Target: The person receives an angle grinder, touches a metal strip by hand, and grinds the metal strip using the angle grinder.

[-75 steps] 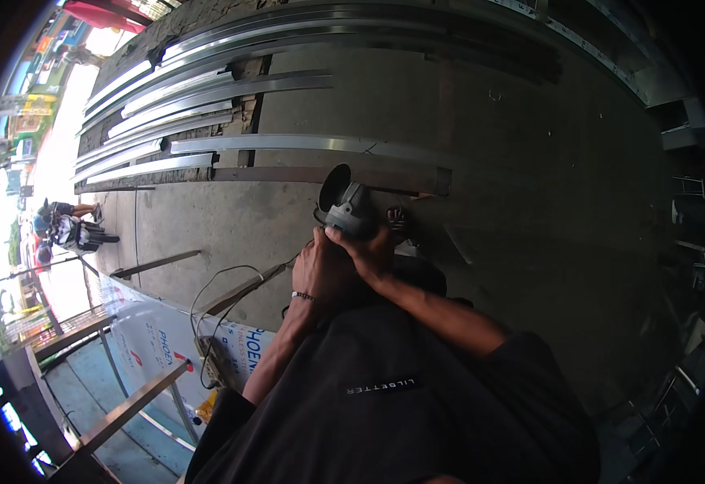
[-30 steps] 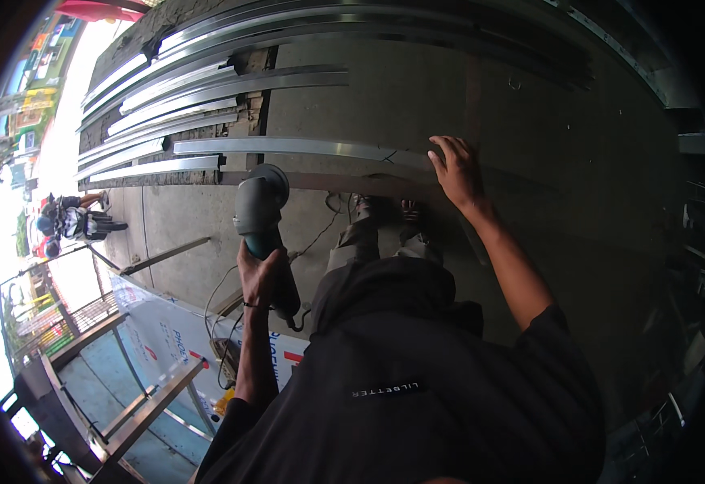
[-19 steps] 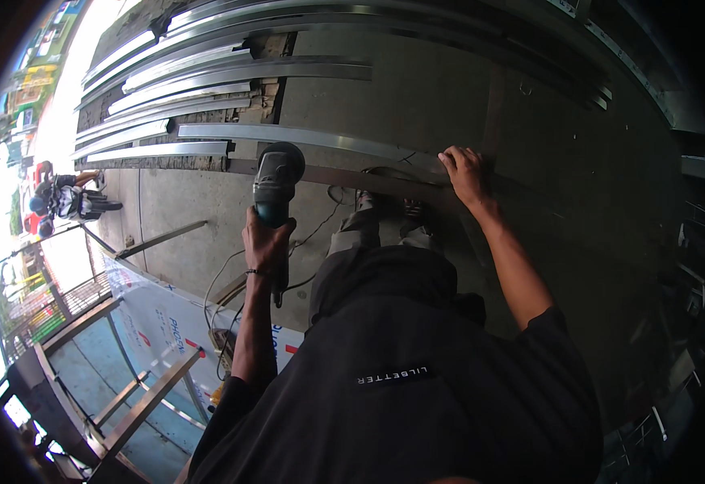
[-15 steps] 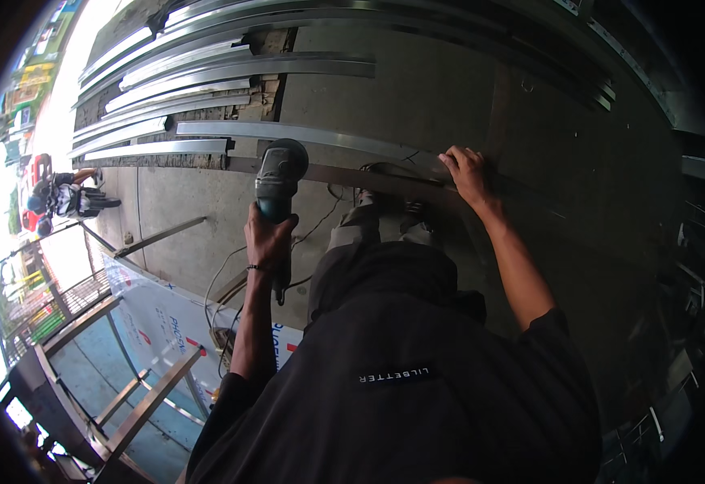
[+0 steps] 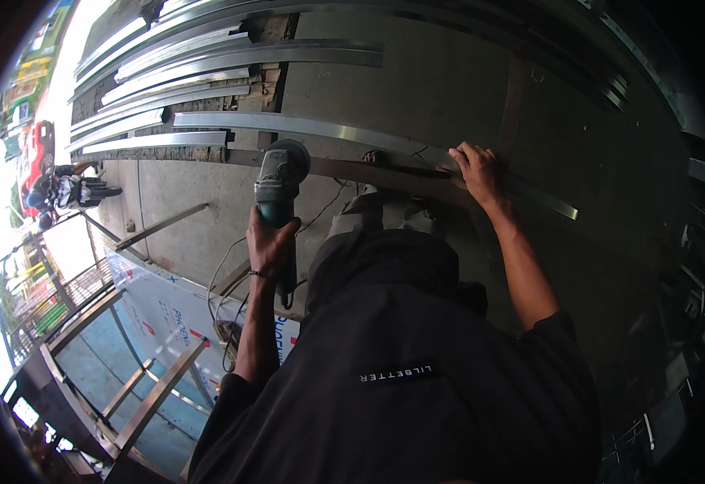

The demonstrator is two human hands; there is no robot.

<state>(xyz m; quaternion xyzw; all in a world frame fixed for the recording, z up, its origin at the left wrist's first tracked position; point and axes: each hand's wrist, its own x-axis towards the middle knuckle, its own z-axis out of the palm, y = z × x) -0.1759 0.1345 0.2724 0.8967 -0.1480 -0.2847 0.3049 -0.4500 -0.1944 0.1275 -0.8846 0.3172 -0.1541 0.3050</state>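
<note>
My left hand (image 5: 270,246) is wrapped round the body of an angle grinder (image 5: 276,187), its disc end pointing away from me. In my right hand (image 5: 477,173) is a long silver metal bar (image 5: 304,126); the fingers close over its edge near a dark mark. The bar slants from the metal stack at far left down to a bright end right of my hand. The grinder's head is just on my side of the bar, and I cannot tell whether they touch. A brown beam (image 5: 344,170) runs beneath, by my feet.
Several silver metal profiles (image 5: 183,85) lie at the far left on a wooden support. Cables (image 5: 220,278) trail on the floor by my left arm. Near left stand a metal frame (image 5: 154,399) and a printed sheet (image 5: 167,306). A person with a motorcycle (image 5: 78,192) is outside at left.
My right hand has shifted slightly to the right on the bar. The bar's right end now shows bright beyond that hand. The grinder stays nearly in place in my left hand.
</note>
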